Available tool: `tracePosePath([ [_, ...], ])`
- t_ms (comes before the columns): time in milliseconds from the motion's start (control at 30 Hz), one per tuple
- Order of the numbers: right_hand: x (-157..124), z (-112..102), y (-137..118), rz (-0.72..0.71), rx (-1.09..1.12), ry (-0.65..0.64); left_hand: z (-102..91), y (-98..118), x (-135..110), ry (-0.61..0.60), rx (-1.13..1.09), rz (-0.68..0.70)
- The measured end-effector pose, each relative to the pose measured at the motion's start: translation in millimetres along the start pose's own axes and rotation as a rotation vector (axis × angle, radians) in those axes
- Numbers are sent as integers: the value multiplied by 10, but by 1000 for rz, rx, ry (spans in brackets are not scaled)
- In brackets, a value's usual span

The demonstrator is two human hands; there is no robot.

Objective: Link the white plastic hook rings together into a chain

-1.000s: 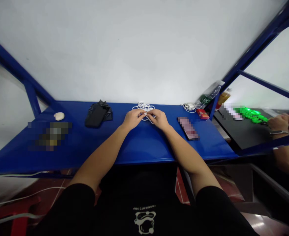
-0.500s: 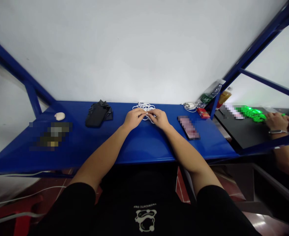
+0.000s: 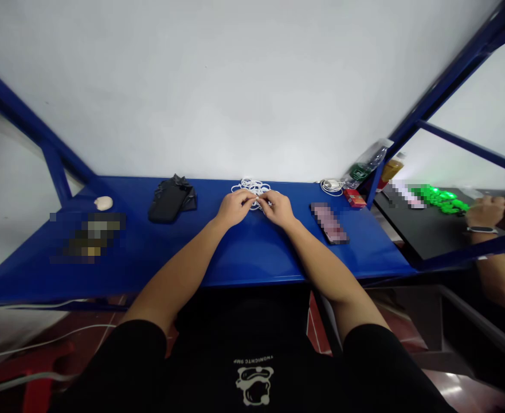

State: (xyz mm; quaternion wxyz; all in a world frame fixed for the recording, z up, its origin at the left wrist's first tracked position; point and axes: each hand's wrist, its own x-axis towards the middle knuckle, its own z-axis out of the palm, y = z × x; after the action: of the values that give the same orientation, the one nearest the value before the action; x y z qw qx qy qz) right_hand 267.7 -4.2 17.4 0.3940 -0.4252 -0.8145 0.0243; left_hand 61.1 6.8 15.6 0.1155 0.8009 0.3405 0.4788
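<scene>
A loose tangle of white cord (image 3: pixel 252 184) lies on the blue tabletop (image 3: pixel 256 252), close to the wall. In front of it, my left hand (image 3: pixel 235 207) pinches a strand of the cord between thumb and fingers. My right hand (image 3: pixel 279 208) meets it from the other side, its thumb and fingertips also closed on the cord. The fingertips of both hands almost touch. Whatever small part lies between them is too small to make out. Some of the cord is hidden behind my hands.
To the left are a black pouch (image 3: pixel 168 201), a cream-coloured case (image 3: pixel 103 203) and a blurred item. On the right lie a phone (image 3: pixel 329 223), a coiled white cable (image 3: pixel 332 186), a red box (image 3: pixel 355 198) and a bottle (image 3: pixel 364 166). Another person's hands (image 3: pixel 486 213) work beside green lights (image 3: pixel 441 198).
My hands keep nearly the same pinched pose over the cord. At the far right, the other person's hands have shifted slightly.
</scene>
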Motion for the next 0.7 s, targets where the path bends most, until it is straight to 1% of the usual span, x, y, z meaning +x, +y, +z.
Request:
tracePosePath([
  [100, 8, -4, -14, 4, 41, 16, -1, 13, -2, 41, 35, 11],
  [200, 21, -26, -1, -17, 85, -7, -14, 13, 0, 76, 93, 22],
  [300, 32, -57, 40, -13, 94, -44, -44, -5, 3, 50, 152, 8],
  [367, 40, -76, 72, 21, 67, -54, -66, -19, 2, -1, 165, -13],
  [400, 44, -84, 86, 42, 50, -56, -74, -24, 1, -45, 156, -18],
  [500, 56, -99, 123, 99, 7, -85, -80, -23, -7, -245, 109, -33],
  [567, 63, -100, 146, 133, -25, -108, -68, -11, -17, -369, 113, -86],
  [633, 69, -95, 172, 162, -54, -124, -51, -2, -28, -420, 124, -159],
  [700, 71, -85, 201, 179, -66, -137, -38, -6, -34, -402, 125, -211],
])
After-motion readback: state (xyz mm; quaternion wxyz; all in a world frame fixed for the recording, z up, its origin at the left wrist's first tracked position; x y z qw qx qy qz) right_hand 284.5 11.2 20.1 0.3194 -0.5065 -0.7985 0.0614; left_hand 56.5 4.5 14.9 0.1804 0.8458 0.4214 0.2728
